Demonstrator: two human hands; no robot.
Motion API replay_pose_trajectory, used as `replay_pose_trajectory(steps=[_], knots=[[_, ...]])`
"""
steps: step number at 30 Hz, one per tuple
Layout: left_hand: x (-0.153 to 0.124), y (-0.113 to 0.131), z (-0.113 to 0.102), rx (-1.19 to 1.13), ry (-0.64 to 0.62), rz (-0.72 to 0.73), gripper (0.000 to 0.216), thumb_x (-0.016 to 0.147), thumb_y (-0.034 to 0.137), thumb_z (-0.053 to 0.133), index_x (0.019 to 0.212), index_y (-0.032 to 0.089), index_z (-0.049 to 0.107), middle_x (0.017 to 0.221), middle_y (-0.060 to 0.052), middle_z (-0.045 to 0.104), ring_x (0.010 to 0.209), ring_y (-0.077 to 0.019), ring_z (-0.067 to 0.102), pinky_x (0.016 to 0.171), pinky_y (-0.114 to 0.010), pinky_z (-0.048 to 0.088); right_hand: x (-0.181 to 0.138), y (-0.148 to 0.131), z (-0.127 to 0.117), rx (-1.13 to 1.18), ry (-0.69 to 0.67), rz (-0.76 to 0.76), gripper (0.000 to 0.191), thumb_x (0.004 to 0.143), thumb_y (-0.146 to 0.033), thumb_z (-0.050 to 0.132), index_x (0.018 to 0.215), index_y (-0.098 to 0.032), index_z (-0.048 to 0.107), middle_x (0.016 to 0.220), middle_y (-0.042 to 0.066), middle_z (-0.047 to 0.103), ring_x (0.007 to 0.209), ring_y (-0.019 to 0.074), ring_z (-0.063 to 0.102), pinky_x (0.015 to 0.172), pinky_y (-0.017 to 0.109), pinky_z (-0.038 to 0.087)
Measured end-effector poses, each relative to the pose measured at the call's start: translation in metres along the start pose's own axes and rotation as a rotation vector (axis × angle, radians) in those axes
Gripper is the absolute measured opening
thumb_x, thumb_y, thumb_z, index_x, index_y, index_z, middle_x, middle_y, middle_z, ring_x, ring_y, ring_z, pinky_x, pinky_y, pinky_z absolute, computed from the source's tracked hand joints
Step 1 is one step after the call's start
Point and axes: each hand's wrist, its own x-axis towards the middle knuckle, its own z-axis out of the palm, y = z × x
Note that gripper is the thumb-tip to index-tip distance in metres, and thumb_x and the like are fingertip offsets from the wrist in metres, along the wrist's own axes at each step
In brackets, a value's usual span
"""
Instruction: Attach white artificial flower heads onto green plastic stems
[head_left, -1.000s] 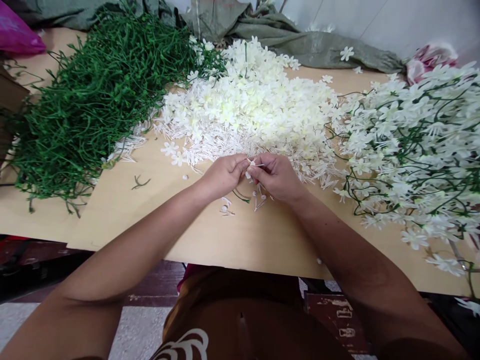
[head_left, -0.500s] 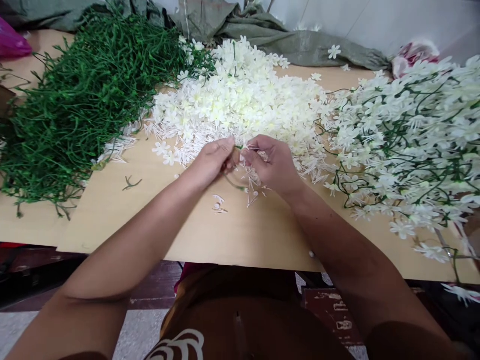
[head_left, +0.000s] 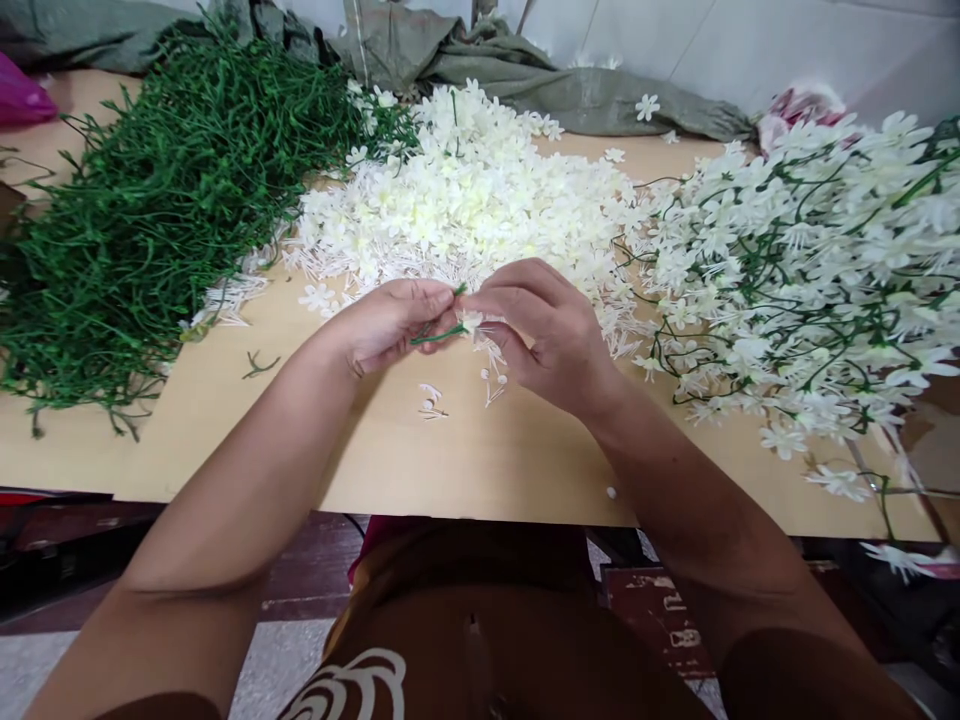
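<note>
My left hand (head_left: 405,320) is closed on a green plastic stem (head_left: 439,335), pinching it between thumb and fingers. One branch of the stem points right, with a small white flower (head_left: 472,322) at its tip. My right hand (head_left: 551,325) meets the left one over the table, its thumb and fingers closed around white flower pieces by the stem; the fingers partly hide them. Just behind both hands spreads a heap of loose white flowers (head_left: 480,200) with thin white stalks.
A big pile of green stems (head_left: 172,200) lies on the left. On the right are stems with white flowers on them (head_left: 795,270). Small white bits (head_left: 431,403) and a stem scrap (head_left: 260,366) lie on the cardboard-coloured tabletop (head_left: 480,480). Grey-green cloth (head_left: 585,95) runs along the back.
The stem has turned in my left hand, so a branch with a white flower at its tip now shows between the hands. My right hand has shifted slightly. The whole view moved a little.
</note>
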Motion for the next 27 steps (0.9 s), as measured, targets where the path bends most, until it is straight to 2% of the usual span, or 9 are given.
replay_pose_trajectory(steps=[3, 6, 9, 13, 16, 22, 24, 27], knots=[[0.003, 0.001, -0.003, -0.046, 0.099, 0.044, 0.017, 0.083, 0.026, 0.059, 0.07, 0.015, 0.062, 0.055, 0.001, 0.045, 0.047, -0.0068, 0.042, 0.047, -0.022, 0.035, -0.01, 0.013, 0.011, -0.019, 0.017, 0.079, 0.023, 0.093, -0.021, 0.045, 0.11, -0.021, 0.061, 0.103, 0.008, 0.059, 0.095, 0.0195, 0.055, 0.083, 0.037, 0.049], [0.003, 0.003, -0.003, -0.107, 0.096, 0.046, 0.013, 0.08, 0.022, 0.061, 0.07, 0.014, 0.062, 0.053, 0.003, 0.04, 0.043, -0.0041, 0.033, 0.043, -0.02, 0.028, -0.014, 0.026, 0.026, -0.11, -0.101, 0.093, 0.015, 0.086, -0.015, 0.054, 0.096, -0.018, 0.066, 0.097, 0.009, 0.061, 0.094, 0.0221, 0.05, 0.085, 0.039, 0.047], [0.001, 0.007, -0.002, -0.121, 0.072, 0.025, 0.013, 0.078, 0.021, 0.061, 0.068, 0.013, 0.061, 0.05, 0.005, 0.034, 0.041, -0.0022, 0.024, 0.041, -0.019, 0.017, -0.011, 0.029, 0.037, -0.19, -0.192, 0.112, 0.016, 0.082, -0.008, 0.054, 0.08, -0.017, 0.066, 0.091, 0.011, 0.061, 0.093, 0.0237, 0.044, 0.085, 0.04, 0.043], [-0.004, 0.011, -0.002, -0.107, 0.079, 0.023, 0.013, 0.079, 0.022, 0.06, 0.068, 0.014, 0.059, 0.05, 0.007, 0.023, 0.041, -0.0017, 0.02, 0.041, -0.019, 0.013, -0.008, 0.029, 0.036, -0.175, -0.24, 0.155, 0.022, 0.083, -0.003, 0.049, 0.075, -0.015, 0.065, 0.088, 0.011, 0.06, 0.09, 0.0233, 0.042, 0.084, 0.039, 0.04], [-0.007, 0.01, -0.005, -0.065, 0.093, 0.031, 0.013, 0.078, 0.025, 0.059, 0.069, 0.016, 0.057, 0.05, 0.007, 0.02, 0.04, -0.0021, 0.019, 0.041, -0.019, 0.014, -0.01, 0.032, 0.031, -0.132, -0.262, 0.14, 0.019, 0.083, -0.006, 0.05, 0.077, -0.016, 0.065, 0.091, 0.011, 0.061, 0.091, 0.0233, 0.044, 0.086, 0.04, 0.039], [-0.006, 0.003, -0.004, 0.015, 0.032, 0.038, 0.012, 0.074, 0.027, 0.062, 0.071, 0.016, 0.061, 0.047, 0.007, 0.024, 0.039, -0.0034, 0.019, 0.041, -0.021, 0.013, -0.008, 0.032, 0.032, -0.212, -0.288, 0.167, 0.019, 0.076, -0.001, 0.05, 0.072, -0.017, 0.06, 0.086, 0.012, 0.059, 0.089, 0.0243, 0.046, 0.083, 0.04, 0.04], [-0.004, -0.001, 0.0, 0.09, 0.059, 0.069, 0.014, 0.075, 0.028, 0.061, 0.072, 0.015, 0.063, 0.046, 0.007, 0.027, 0.04, -0.0041, 0.021, 0.042, -0.022, 0.016, -0.007, 0.032, 0.029, -0.203, -0.223, 0.178, 0.018, 0.077, -0.002, 0.05, 0.072, -0.018, 0.058, 0.086, 0.011, 0.059, 0.09, 0.0243, 0.047, 0.084, 0.041, 0.041], [-0.001, -0.01, 0.012, 0.283, 0.182, 0.208, 0.017, 0.076, 0.029, 0.06, 0.079, 0.014, 0.067, 0.052, 0.003, 0.049, 0.046, -0.0065, 0.038, 0.048, -0.022, 0.03, -0.009, 0.038, 0.013, -0.087, -0.042, 0.234, 0.014, 0.081, -0.007, 0.05, 0.077, -0.02, 0.055, 0.083, 0.007, 0.059, 0.085, 0.0207, 0.049, 0.081, 0.039, 0.044]])
